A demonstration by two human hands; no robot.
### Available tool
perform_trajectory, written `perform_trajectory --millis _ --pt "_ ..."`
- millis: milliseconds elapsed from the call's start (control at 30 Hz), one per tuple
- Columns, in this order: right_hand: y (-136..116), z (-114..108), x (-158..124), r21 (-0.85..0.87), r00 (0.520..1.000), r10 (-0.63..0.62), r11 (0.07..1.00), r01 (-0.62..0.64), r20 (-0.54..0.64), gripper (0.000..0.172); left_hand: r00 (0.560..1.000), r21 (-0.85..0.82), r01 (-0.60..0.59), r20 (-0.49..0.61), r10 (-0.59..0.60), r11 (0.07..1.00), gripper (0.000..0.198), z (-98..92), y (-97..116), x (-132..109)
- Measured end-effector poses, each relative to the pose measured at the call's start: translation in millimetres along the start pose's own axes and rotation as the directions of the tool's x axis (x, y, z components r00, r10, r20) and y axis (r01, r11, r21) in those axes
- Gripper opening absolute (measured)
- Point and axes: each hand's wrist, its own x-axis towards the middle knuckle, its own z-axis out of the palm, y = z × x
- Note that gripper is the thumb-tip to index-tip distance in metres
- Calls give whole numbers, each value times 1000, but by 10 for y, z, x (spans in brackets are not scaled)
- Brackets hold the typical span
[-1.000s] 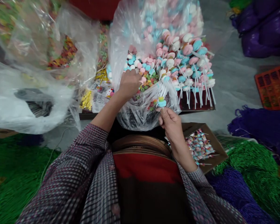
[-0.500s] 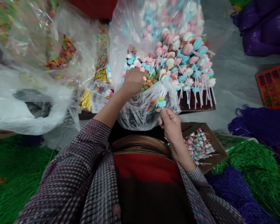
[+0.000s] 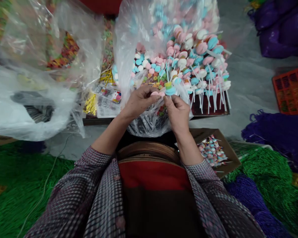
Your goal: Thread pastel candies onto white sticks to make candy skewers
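Observation:
Two pink candies [image 3: 158, 94] are pinched in the fingertips of my left hand [image 3: 142, 100]. Beside them, my right hand [image 3: 176, 111] grips a candy skewer [image 3: 170, 89] with blue and yellow-green pieces; its stick is mostly hidden by the fingers. Both hands are close together over a clear plastic bag [image 3: 151, 124]. Just beyond lie small ring candies [image 3: 152, 79] and loose pink, white and blue candies [image 3: 145, 64]. To the right, many candy skewers [image 3: 201, 72] are heaped with white sticks hanging down.
Plastic bags of ring candies [image 3: 69, 49] stand at the left, near yellow ties [image 3: 90, 104]. A cardboard box [image 3: 232, 162] of wrapped candies is at the lower right. An orange crate [image 3: 291, 91] and green tinsel [image 3: 268, 185] lie farther right.
My left hand has come back from the loose candies toward me, now holding pink candies. My right hand has risen slightly with the skewer, and the hands are now side by side.

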Motion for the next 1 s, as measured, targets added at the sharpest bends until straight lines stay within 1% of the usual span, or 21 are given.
perform_trajectory --millis 100,167,267,367,467,533,567,667,767,833,900,1000 --pt "11 41 -4 75 998 57 996 -58 23 42 998 -172 57 15 -55 984 44 91 -17 -96" --pt "21 33 -17 114 994 100 988 -105 43 42 994 -235 112 28 -108 966 44 133 -37 -122" --pt "23 4 -36 106 987 140 983 -147 73 44 988 -231 150 5 -153 961 37 170 -12 -151" --pt "19 -10 -46 64 986 148 986 -152 74 45 990 -182 133 -24 -140 974 30 187 66 -195" --pt "19 -18 -48 44 985 161 986 -164 64 42 988 -181 153 27 -150 971 30 204 112 -249" --pt "12 -31 -54 67 982 181 980 -185 53 38 981 -227 193 62 -184 955 35 220 94 -276" --pt "4 -40 -60 87 979 194 976 -199 53 37 978 -254 211 62 -202 944 37 230 70 -283" --pt "-37 -61 -91 154 965 241 955 -255 106 35 971 -307 231 5 -241 923 40 267 -24 -277" --pt "-66 -48 -127 184 940 287 929 -320 182 36 965 -303 236 -38 -259 923 37 307 -76 -259" --pt "-60 -19 -139 170 939 294 931 -324 179 37 962 -313 246 -37 -271 917 34 329 -59 -265" --pt "-40 14 -140 140 950 271 946 -292 153 35 959 -352 261 -10 -282 899 33 339 -13 -286" --pt "-20 55 -127 93 967 221 968 -234 124 30 968 -339 240 10 -252 909 27 340 48 -315"
